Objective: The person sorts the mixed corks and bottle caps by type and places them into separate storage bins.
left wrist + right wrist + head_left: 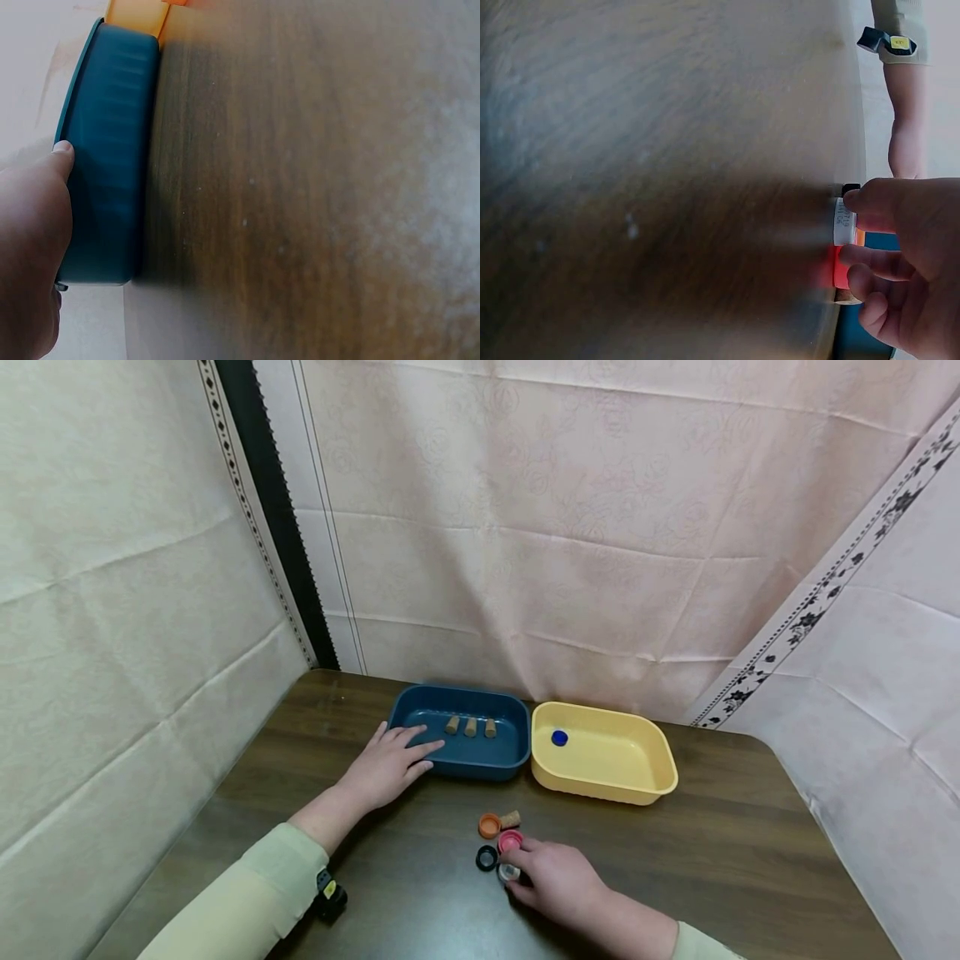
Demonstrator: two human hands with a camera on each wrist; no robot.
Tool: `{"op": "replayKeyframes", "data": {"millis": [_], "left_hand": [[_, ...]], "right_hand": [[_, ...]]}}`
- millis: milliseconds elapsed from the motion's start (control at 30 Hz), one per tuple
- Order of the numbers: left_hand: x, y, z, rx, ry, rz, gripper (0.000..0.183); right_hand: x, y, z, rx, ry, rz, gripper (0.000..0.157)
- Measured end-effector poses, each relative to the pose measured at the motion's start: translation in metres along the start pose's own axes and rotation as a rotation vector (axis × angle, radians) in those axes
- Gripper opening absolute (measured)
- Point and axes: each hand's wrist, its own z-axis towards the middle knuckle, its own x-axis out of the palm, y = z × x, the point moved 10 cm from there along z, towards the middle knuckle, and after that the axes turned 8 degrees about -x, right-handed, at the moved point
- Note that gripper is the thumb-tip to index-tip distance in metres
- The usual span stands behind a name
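My left hand (384,767) rests on the near left rim of a dark blue bin (517,766), its fingers spread over the inside. In the left wrist view the thumb (64,150) lies at that rim. Three corks (470,727) stand inside the bin. My right hand (558,878) pinches a whitish, clear-topped bottle cap (509,872) between thumb and forefinger; printing shows on its side in the right wrist view. Close around it on the table are a pink cap (511,841), a black cap (486,858), an orange cap (489,826) and a cork (511,819).
A yellow bin (611,783) stands right beside the blue one, with a blue cap (559,738) in it. Both are toward the back of the brown wooden table (720,860). Patterned cloth (600,527) hangs behind and at both sides.
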Motion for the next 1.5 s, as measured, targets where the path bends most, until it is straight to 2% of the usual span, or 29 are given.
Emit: {"op": "replayKeyframes", "data": {"millis": [267,767,1333,1400,1500], "left_hand": [[0.000,0.000,0.000,-0.007,0.005,-0.001,0.046],[0.001,0.000,0.000,-0.002,0.001,-0.006,0.046],[-0.001,0.001,-0.001,-0.006,0.000,-0.021,0.046],[-0.001,0.001,-0.001,-0.004,0.001,-0.020,0.046],[0.000,0.000,-0.001,-0.002,0.004,-0.017,0.046]], "right_hand": [[0.001,0.000,0.001,0.027,0.020,0.023,0.019],[0.000,0.002,-0.001,0.013,0.025,0.028,0.017],[-0.036,-0.012,-0.005,0.061,-0.023,0.046,0.022],[-0.039,-0.015,-0.004,0.079,-0.022,0.081,0.022],[-0.044,-0.025,-0.004,0.128,-0.010,0.194,0.023]]}}
